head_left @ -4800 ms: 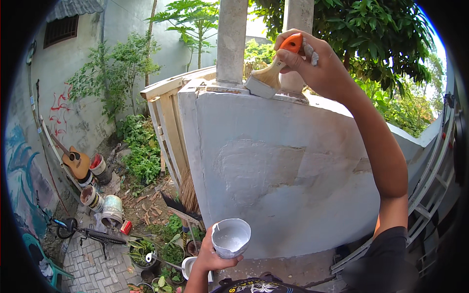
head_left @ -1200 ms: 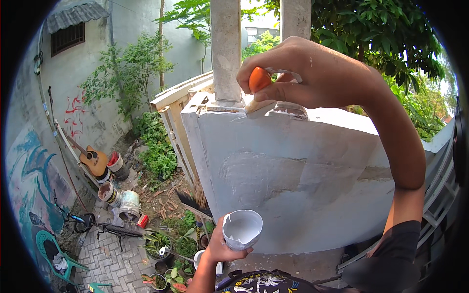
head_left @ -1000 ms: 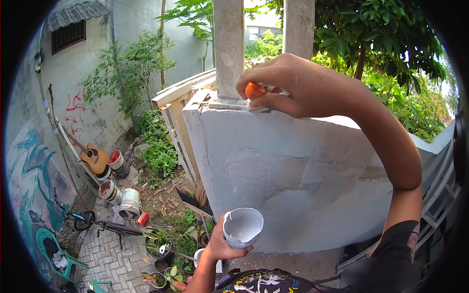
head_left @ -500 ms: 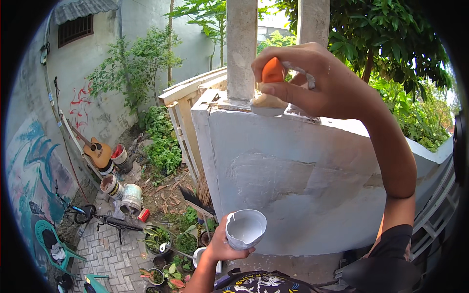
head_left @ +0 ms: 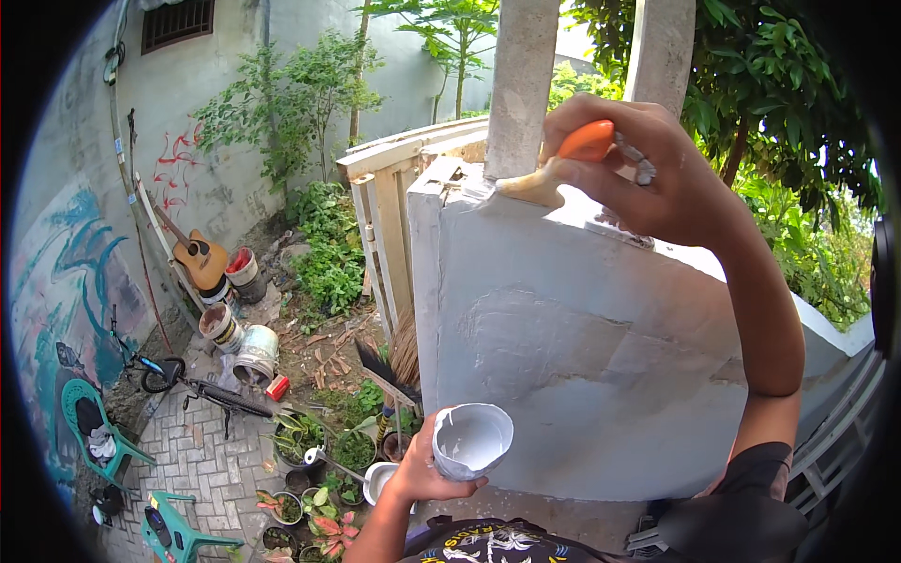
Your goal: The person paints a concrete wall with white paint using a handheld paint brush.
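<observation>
My right hand (head_left: 648,174) is closed round a paintbrush (head_left: 587,141) with an orange handle tip and a pale lower part. The brush lies tilted, its bristles pointing left onto the wall's top edge, at the foot of a grey concrete post (head_left: 518,94). White paint marks a finger of this hand. Low in the middle, my left hand (head_left: 427,469) grips a round cup (head_left: 472,441) with a jagged, paint-smeared rim and white paint inside. Below the brush stands the grey-white wall (head_left: 563,375), with rough, patchy plaster on its face.
A second post (head_left: 660,56) rises behind my right hand. Left of the wall are a wooden gate (head_left: 375,225), a broom (head_left: 404,357) and potted plants (head_left: 300,436). Farther left are buckets (head_left: 255,352), a guitar (head_left: 202,258), a bicycle (head_left: 221,394) and green chairs (head_left: 178,530).
The brush has gone from upright to tilted, its bristles now reaching left to the post's foot. The view has shifted, so the surroundings sit farther right. The cup stays in my left hand.
</observation>
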A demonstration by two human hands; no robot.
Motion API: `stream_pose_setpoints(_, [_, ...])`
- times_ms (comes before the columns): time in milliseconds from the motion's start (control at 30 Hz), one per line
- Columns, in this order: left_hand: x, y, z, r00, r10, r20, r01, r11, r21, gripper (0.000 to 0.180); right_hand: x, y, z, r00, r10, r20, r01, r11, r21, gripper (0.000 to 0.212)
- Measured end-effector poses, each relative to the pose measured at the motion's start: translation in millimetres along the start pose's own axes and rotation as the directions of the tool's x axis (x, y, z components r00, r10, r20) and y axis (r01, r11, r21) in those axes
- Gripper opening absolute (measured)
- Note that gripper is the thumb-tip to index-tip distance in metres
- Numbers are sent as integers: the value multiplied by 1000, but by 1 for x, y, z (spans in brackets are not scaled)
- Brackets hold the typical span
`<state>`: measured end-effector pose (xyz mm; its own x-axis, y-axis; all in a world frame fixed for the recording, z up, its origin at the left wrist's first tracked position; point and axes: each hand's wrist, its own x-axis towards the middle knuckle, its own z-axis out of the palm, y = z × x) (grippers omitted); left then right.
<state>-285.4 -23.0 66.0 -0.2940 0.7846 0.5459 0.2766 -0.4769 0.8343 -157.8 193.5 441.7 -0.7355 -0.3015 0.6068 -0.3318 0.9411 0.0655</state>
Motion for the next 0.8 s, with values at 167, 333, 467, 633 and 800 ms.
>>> stream_pose_setpoints(167, [-8, -4, -5, 999, -21, -36, 21, 1000, 22, 101, 7, 5, 1, 993, -1, -117, -2, 1000, -30, 16])
stream_pose_setpoints(333, [-5, -6, -1, 999, 1, -35, -1, 1000, -3, 102, 37, 10, 39, 982, -164, -96, 159, 986, -51, 14])
stream_pose_setpoints(467, [-9, -2, -3, 999, 17, -37, -16, 999, 29, 101, 13, -4, 21, 1000, 1, 30, -1, 1000, 4, 15])
stream_pose_setpoints(633, [-19, -7, -7, 997, -54, -57, 55, 998, 12, 100, -8, -7, 3, 996, 65, -58, -67, 997, -43, 15])
stream_pose_setpoints(800, [-21, -17, -9, 999, -15, -51, 16, 1000, 3, 101, 19, -3, 50, 941, -318, -116, 299, 942, -150, 16])
